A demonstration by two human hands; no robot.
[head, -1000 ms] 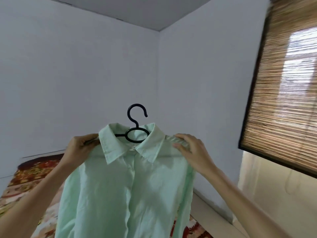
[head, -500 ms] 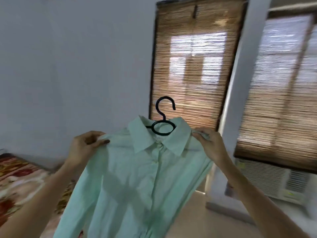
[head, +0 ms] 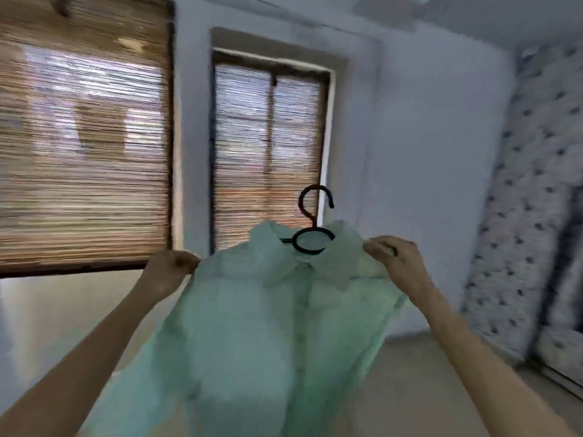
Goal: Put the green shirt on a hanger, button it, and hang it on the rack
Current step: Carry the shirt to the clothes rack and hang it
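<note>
Now both hands, left hand [head: 172, 271] and right hand [head: 392, 258], grip the green shirt [head: 252, 326] shoulders

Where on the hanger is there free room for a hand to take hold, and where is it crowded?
The hanger hook stands bare above the collar, between the left hand and right hand. Both shoulders of the green shirt are crowded, each gripped by a hand.

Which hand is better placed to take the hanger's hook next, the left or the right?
Probably the right hand: it grips the green shirt at the shoulder nearer the black hanger hook. The left hand grips the far shoulder.
</note>
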